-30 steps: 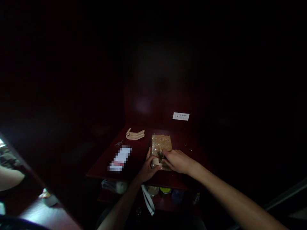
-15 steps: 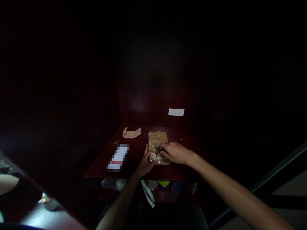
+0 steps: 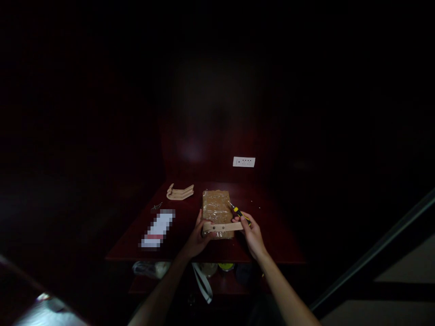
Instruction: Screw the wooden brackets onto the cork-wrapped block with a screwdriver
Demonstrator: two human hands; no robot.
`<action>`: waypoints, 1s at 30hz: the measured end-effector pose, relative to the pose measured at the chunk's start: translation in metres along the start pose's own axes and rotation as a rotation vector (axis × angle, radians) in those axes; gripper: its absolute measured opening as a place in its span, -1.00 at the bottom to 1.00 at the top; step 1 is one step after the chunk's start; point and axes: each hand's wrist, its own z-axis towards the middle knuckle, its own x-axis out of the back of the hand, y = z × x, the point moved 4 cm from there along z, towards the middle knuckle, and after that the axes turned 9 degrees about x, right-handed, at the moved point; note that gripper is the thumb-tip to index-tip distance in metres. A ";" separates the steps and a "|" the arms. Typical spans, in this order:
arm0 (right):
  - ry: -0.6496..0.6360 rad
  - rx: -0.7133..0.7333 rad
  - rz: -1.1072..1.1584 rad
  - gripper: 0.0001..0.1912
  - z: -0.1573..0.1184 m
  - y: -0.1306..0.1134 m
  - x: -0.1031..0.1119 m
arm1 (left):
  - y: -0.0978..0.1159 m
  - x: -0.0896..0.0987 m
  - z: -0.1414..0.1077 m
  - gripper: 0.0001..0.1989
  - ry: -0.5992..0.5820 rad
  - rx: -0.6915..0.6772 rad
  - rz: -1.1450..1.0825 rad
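Note:
A light wooden strip (image 3: 226, 227) with two dark holes or screws lies across the near end of a brown, tape-wrapped block (image 3: 216, 201). My left hand (image 3: 199, 237) is closed round the strip's left end, beside the block. In my right hand (image 3: 249, 231) is a yellow and black screwdriver (image 3: 238, 212), its tip pointing up and left over the block's right edge. The strip's right end reaches the fingers of that hand.
Several curved wooden pieces (image 3: 181, 192) sit at the table's back left, near small screws (image 3: 157, 206) and a blurred white sheet (image 3: 158, 229). A white socket plate (image 3: 244, 161) is on the back wall. Jars and a pale strap (image 3: 203, 284) show below the table edge (image 3: 210, 260).
My right hand has drawn back to the right and turned, uncovering the screwdriver and the strip's right part. The view has shifted slightly.

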 end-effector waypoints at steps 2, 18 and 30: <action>0.041 -0.017 0.092 -0.50 -0.003 0.005 -0.005 | 0.000 0.000 0.000 -0.71 0.016 -0.011 0.003; 0.075 0.100 -0.162 -0.54 0.001 -0.006 0.002 | 0.001 0.001 -0.001 -0.69 0.015 0.014 -0.022; -0.789 0.460 -0.869 -0.85 0.012 -0.107 -0.042 | 0.004 0.001 -0.003 -0.68 0.015 -0.019 -0.018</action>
